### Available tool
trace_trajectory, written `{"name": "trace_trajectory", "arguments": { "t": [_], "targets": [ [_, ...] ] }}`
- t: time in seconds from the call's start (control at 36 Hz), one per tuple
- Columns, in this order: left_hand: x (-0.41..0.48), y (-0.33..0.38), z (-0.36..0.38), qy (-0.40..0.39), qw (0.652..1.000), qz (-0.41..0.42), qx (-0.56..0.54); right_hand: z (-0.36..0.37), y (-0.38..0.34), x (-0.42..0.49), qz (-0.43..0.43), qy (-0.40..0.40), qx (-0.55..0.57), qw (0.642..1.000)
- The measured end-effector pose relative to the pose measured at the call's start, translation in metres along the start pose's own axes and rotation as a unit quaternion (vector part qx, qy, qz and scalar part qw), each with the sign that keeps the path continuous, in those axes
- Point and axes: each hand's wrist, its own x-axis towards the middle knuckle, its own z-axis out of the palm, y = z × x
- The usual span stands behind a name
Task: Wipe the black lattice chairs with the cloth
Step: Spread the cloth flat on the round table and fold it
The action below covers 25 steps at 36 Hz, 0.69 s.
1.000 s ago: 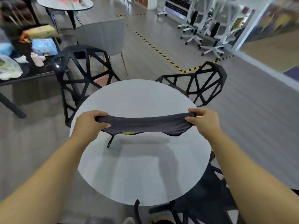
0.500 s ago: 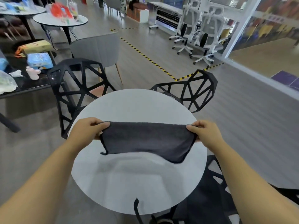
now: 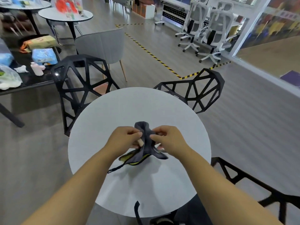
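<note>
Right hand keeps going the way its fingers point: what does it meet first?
The right hand points leftward into the cloth it pinches; just beyond that fold, probably the left hand, though depth is unclear.

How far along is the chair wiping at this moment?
Done: nothing that shows; the cloth touches no chair. In hand: the left hand and right hand pinch the cloth, bunched above the round white table. Left: the far left chair, the far right chair and the near chair all need wiping.
</note>
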Motion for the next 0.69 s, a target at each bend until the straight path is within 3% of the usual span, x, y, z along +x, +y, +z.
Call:
{"name": "trace_trajectory", "arguments": {
  "t": [0.17,0.33,0.53,0.69],
  "targets": [
    [0.000,0.011,0.002,-0.028,0.999,-0.024,-0.034,0.004,-0.010,0.001,-0.050,-0.030,-0.002,0.998],
    [-0.004,0.014,-0.007,-0.080,0.996,-0.005,0.033,0.003,-0.009,0.001,-0.078,0.017,-0.085,0.993],
    [-0.008,0.009,-0.014,-0.121,0.989,0.045,0.071,-0.003,-0.008,-0.002,-0.070,0.018,-0.042,0.997],
    [0.000,-0.004,-0.019,0.027,0.968,0.128,0.213,-0.010,-0.009,-0.011,-0.083,-0.030,-0.011,0.996]
  ]
}}
